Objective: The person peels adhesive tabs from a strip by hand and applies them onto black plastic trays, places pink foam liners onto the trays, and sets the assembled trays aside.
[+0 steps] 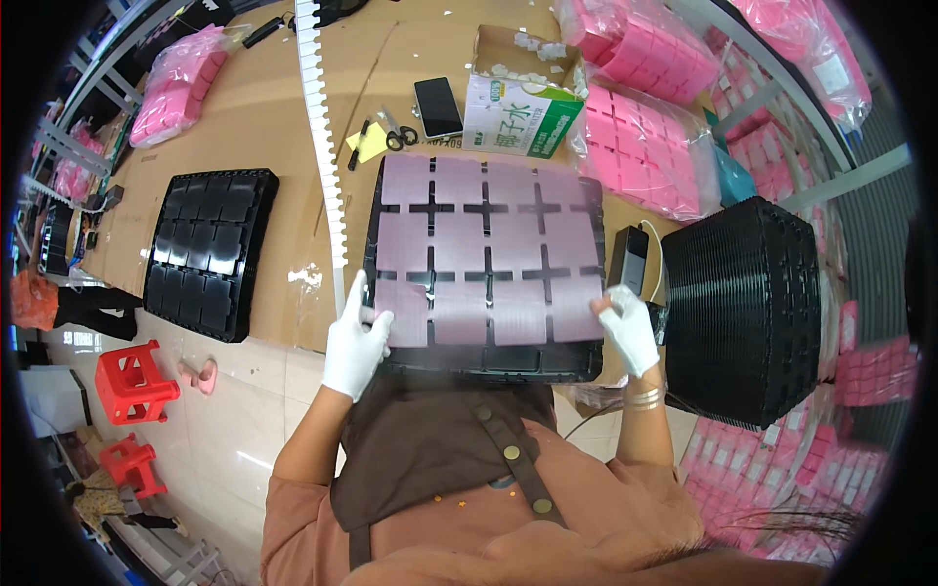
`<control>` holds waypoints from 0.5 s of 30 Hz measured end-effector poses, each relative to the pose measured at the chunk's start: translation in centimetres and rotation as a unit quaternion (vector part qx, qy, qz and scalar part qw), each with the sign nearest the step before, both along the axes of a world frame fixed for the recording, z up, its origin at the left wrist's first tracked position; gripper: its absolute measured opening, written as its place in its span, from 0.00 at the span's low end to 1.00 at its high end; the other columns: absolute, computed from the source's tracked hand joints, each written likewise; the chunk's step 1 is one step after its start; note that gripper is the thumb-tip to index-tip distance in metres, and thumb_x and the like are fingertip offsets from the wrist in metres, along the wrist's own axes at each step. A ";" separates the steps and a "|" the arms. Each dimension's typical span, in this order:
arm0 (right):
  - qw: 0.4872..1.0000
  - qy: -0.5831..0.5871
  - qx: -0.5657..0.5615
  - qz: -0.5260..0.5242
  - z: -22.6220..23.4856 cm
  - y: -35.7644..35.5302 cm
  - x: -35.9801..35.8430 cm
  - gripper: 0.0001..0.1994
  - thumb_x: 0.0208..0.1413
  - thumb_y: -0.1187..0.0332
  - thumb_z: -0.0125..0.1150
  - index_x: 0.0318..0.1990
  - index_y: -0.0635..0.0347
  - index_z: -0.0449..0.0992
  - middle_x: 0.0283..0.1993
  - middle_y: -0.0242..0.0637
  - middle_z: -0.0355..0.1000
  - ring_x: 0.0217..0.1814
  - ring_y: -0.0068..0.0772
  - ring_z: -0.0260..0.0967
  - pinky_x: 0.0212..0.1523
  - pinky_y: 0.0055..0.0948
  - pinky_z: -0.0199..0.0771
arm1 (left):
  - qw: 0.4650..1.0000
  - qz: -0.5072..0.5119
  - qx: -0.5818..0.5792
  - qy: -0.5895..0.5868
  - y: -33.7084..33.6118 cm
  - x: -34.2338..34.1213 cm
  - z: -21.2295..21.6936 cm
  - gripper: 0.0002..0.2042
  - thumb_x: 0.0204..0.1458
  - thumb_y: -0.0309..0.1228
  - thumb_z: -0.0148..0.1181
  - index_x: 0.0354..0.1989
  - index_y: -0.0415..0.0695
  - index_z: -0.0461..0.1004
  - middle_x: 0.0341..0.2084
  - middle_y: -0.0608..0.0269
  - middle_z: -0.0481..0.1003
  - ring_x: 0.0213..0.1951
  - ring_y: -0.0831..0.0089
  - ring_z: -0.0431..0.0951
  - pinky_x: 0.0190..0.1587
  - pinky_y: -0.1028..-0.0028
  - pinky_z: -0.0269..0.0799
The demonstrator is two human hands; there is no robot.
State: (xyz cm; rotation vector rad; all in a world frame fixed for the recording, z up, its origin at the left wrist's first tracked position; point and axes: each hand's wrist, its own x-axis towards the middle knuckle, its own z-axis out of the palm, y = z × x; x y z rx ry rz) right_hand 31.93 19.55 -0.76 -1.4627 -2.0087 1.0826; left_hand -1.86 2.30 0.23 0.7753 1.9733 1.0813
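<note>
A pale purple sheet [457, 311] with cross-shaped cut-outs lies over a black compartment tray [459, 363] directly in front of me. Its near edge falls short of the tray's front rim, which shows dark below it. My left hand [356, 344], in a white glove, grips the sheet's near left corner, thumb on top and index finger pointing away along the tray's side. At the near right corner my white-gloved right hand [628, 330] pinches the sheet's edge between thumb and fingers. The fingertips beneath the sheet are hidden.
A tall stack of black trays [740, 313] stands at the right, beside a dark box-shaped device [628, 259]. Another black tray [208, 254] is at the left. Beyond lie scissors [399, 135], a phone [438, 107], an open carton [523, 112] and bagged pink sheets [640, 146].
</note>
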 end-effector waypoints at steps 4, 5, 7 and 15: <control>0.999 -0.026 0.041 0.013 -0.2 -3.4 0.2 0.12 0.49 0.69 0.64 0.23 0.69 0.70 0.26 0.41 0.64 0.28 0.33 0.63 0.32 0.30 0.64 | 0.998 -0.029 -0.044 0.024 -1.3 0.4 0.0 0.33 0.53 0.22 0.56 0.68 0.43 0.51 0.21 0.64 0.72 0.14 0.82 0.69 0.15 0.80 0.67; 1.000 -0.018 0.017 -0.019 -0.4 -4.1 0.1 0.13 0.49 0.69 0.64 0.23 0.70 0.70 0.26 0.42 0.65 0.28 0.35 0.64 0.32 0.32 0.65 | 0.999 -0.027 -0.030 0.035 -1.6 0.2 -0.5 0.33 0.53 0.22 0.56 0.68 0.43 0.52 0.21 0.65 0.72 0.14 0.82 0.70 0.15 0.80 0.67; 0.999 -0.009 -0.008 -0.051 -0.3 -4.8 -0.3 0.13 0.48 0.68 0.64 0.23 0.70 0.70 0.27 0.43 0.65 0.28 0.38 0.65 0.31 0.33 0.65 | 0.999 -0.020 -0.030 0.026 -1.2 -0.1 -0.6 0.32 0.53 0.22 0.56 0.68 0.43 0.52 0.20 0.65 0.72 0.14 0.82 0.70 0.15 0.80 0.67; 0.998 -0.045 0.041 -0.024 -0.6 -4.9 0.0 0.13 0.47 0.68 0.65 0.23 0.69 0.69 0.27 0.44 0.65 0.27 0.40 0.66 0.30 0.33 0.65 | 0.999 -0.013 -0.044 0.006 -1.2 0.1 -0.1 0.30 0.53 0.24 0.56 0.66 0.42 0.55 0.20 0.65 0.73 0.15 0.83 0.70 0.17 0.80 0.69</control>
